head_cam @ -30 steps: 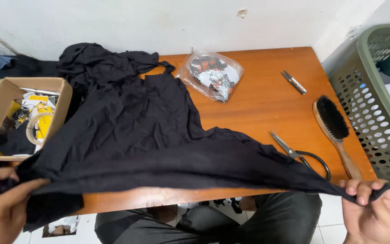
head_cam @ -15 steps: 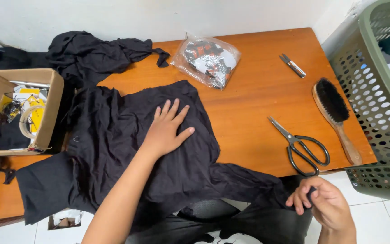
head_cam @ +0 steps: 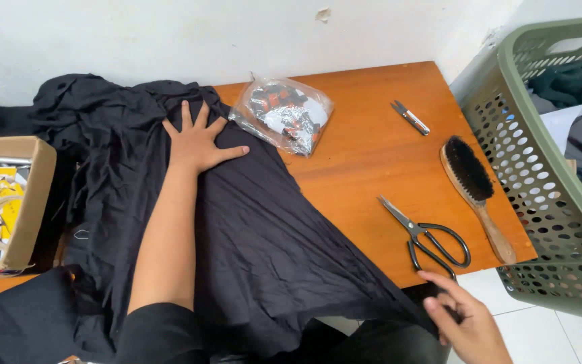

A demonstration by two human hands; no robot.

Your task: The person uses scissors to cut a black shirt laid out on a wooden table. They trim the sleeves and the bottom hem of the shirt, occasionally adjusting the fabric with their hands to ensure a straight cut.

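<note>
A black garment (head_cam: 257, 249) lies spread over the left half of an orange wooden table (head_cam: 365, 148). My left hand (head_cam: 199, 141) presses flat on it near the far edge, fingers apart. My right hand (head_cam: 463, 320) pinches the garment's lower right corner just off the table's front edge, beside the handles of black scissors (head_cam: 426, 236).
A clear plastic bag of small items (head_cam: 284, 114) lies behind the garment. A wooden brush with black bristles (head_cam: 476, 192) and small snips (head_cam: 410, 117) sit at the right. A green laundry basket (head_cam: 540, 195) with clothes stands off the right edge. A cardboard box (head_cam: 25, 202) sits at the left.
My left hand has slid away from me across the garment to its far part. The garment now lies flatter, and my right hand still holds its corner.
</note>
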